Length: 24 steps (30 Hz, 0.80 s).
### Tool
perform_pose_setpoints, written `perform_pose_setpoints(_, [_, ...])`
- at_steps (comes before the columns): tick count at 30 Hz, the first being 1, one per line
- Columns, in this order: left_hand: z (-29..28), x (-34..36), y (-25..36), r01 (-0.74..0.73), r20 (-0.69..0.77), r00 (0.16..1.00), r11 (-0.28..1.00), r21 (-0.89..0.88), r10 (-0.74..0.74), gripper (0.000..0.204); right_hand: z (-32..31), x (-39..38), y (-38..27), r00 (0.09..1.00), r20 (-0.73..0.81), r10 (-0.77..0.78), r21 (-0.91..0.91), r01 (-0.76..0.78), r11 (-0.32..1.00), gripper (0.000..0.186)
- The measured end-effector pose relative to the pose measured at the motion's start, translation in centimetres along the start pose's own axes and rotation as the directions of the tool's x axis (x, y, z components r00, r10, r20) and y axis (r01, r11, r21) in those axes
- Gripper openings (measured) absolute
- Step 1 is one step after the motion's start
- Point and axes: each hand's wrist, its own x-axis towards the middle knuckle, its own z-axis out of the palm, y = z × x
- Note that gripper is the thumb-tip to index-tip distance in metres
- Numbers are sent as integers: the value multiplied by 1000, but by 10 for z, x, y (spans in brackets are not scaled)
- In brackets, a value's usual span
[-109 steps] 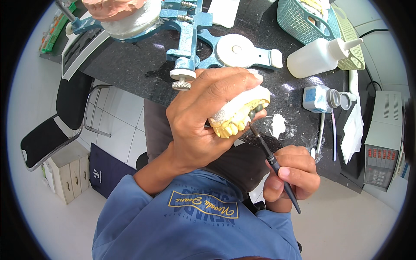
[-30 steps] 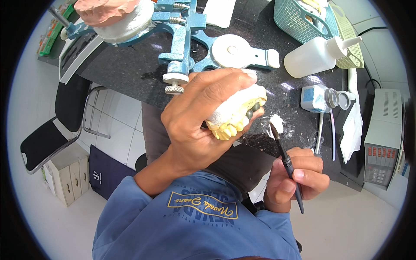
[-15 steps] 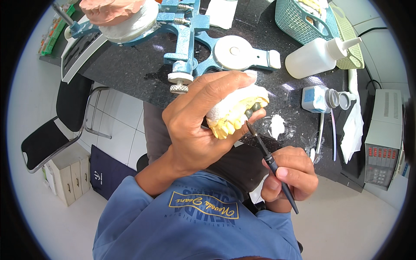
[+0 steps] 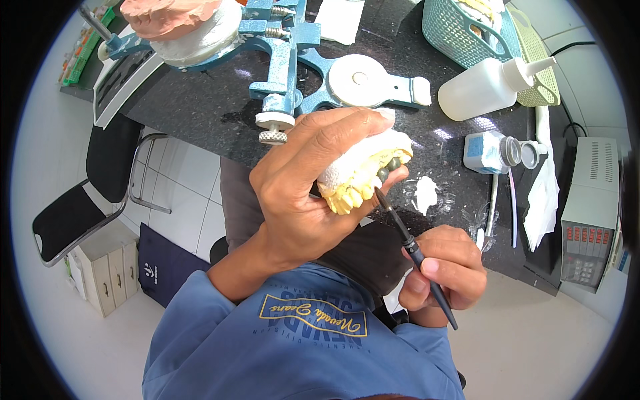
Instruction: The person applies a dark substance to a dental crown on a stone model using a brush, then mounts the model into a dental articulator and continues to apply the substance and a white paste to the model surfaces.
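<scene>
Over the near edge of the dark speckled counter [image 4: 207, 130], one yellow-and-white dental cast [image 4: 363, 160] sat clasped in the left hand [image 4: 293, 187], digits closed around its base. Teeth were angled toward the right hand [image 4: 447, 267], presumably to expose them to the tool. Right thumb and fingers pinched one fine brush [image 4: 404, 230] by its dark handle, pen-fashion, likely for fine control. Brush tip lay at the teeth; contact or slight gap could not be told. White paste [image 4: 425, 195] lay just beside the working area, probably to keep the reach short.

Counts: dark grey crowns [image 4: 393, 163] on cast, two visible; paste mound, one; blue articulator [image 4: 285, 73], one, bearing one pink-topped plaster cast [image 4: 170, 17]; squeeze bottle [image 4: 473, 91], one, nozzle pointing right; jar [image 4: 481, 152], one, with one loose cap [image 4: 531, 155] beside it; baskets, two: blue [image 4: 443, 40], green [image 4: 543, 80].
</scene>
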Motion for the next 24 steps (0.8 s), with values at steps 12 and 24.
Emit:
perform_pose_setpoints(12, [1, 0, 1, -45, -8, 999, 997, 68, 45, 45, -1, -1, -1, 1000, -21, 22, 5, -21, 1000, 20])
perform_pose_setpoints(24, [0, 1, 1, -54, 14, 998, 995, 87, 53, 45, -3, -1, -1, 998, -31, 51, 51, -50, 997, 23])
